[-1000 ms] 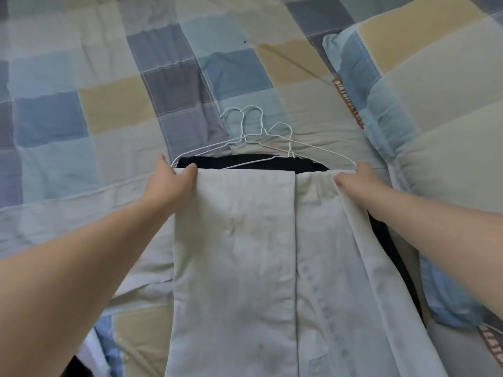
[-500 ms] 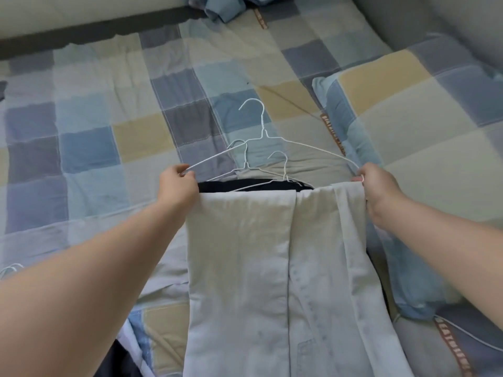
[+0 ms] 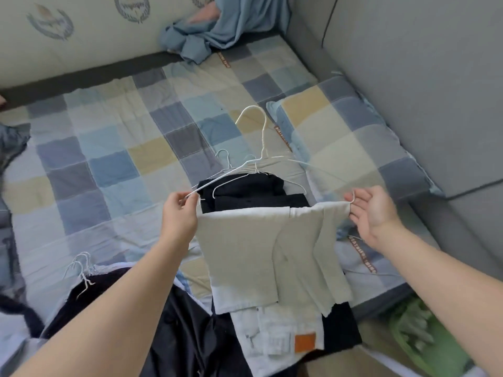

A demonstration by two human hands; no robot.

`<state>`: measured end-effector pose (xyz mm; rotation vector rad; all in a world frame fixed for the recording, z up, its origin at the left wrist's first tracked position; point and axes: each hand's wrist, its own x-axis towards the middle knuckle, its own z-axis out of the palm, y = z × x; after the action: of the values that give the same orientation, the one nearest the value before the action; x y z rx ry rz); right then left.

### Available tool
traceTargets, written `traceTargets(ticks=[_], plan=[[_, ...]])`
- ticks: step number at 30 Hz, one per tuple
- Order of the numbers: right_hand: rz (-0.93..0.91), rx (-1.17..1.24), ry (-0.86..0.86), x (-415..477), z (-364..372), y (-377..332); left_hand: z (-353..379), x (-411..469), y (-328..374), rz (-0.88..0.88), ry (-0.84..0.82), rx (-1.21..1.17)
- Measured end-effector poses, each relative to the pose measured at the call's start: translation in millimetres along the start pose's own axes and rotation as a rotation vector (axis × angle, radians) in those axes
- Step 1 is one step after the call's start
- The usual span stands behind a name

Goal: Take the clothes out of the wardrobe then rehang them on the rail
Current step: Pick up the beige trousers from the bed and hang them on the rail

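Head view: pinches the left end of a white wire hanger with the left hand; rests its right end against the loosely open fingers of the right hand. Holds pale trousers draped over its bar, above the checked bedspread, partly covering dark clothes on other hangers. Shows a pillow at right, blue cloth in the far corner.

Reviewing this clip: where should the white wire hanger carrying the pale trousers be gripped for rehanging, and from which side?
Probably the neck just under the hook of the white wire hanger, taken from above. It stands free over the pale trousers, and a grip there leaves the hook clear for hanging. The left hand only pinches one end.
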<state>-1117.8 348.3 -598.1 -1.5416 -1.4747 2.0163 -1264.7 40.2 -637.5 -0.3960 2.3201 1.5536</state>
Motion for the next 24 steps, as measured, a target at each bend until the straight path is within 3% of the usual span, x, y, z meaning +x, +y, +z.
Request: traceTargets(ticks=[13, 24], plan=[[-0.083, 0.394, 0.312, -351.9, -124.7, 46.6, -108.3, -212.0, 48.3, 0.273, -0.326, 0.075], [-0.183, 0.558, 0.558, -528.6, -221.1, 149.5, -108.8, -351.2, 53.3, 0.604, -0.605, 0.16]])
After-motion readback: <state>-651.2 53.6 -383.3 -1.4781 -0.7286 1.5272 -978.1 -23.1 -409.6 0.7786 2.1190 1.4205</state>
